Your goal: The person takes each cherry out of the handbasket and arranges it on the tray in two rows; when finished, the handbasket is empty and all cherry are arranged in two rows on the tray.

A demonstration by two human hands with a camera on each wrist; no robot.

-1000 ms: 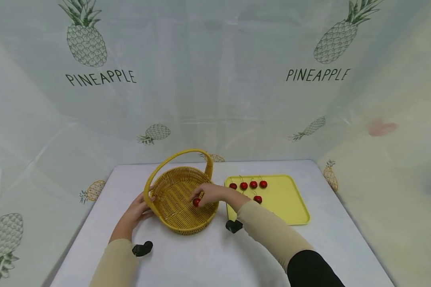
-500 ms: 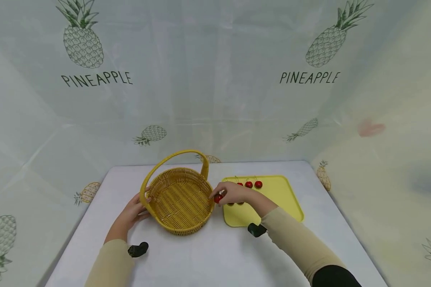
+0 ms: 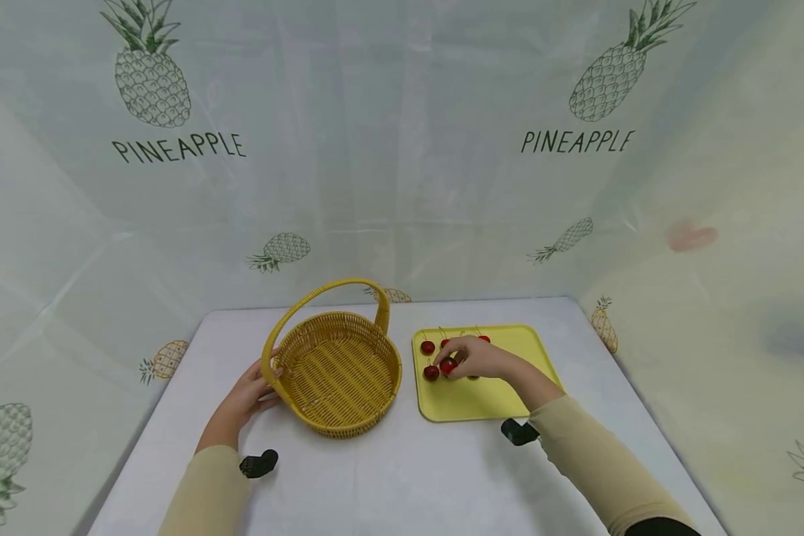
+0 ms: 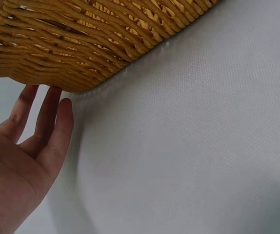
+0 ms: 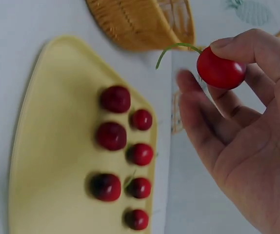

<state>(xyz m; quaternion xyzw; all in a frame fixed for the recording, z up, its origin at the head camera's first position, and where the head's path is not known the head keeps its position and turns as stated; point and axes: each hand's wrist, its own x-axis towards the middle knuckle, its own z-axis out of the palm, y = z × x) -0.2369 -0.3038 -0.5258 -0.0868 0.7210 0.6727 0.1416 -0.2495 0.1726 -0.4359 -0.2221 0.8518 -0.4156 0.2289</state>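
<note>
My right hand (image 3: 477, 358) is over the yellow tray (image 3: 509, 394) and pinches a red cherry (image 3: 448, 365) between thumb and finger. In the right wrist view, that cherry (image 5: 221, 68) has a curved green stem and is held clear of the tray. Several other cherries lie on the tray, among them a dark red one (image 3: 431, 373) beside the held one. My left hand (image 3: 244, 393) is at the left side of a yellow-brown wicker basket (image 3: 338, 376). In the left wrist view, fairly straight fingers (image 4: 57, 131) touch the basket's woven wall (image 4: 81, 48); the thumb is not visible there.
The basket's tall arched handle (image 3: 328, 289) rises above its rim. Basket and tray stand side by side on a white table (image 3: 375, 484), a narrow strip between them. A pale curtain with pineapple prints (image 3: 402, 149) hangs behind and at both sides.
The right hand has moved right, from above the basket to above the tray, with a cherry between its fingers throughout. The left hand stays at the basket; the view has shifted slightly.
</note>
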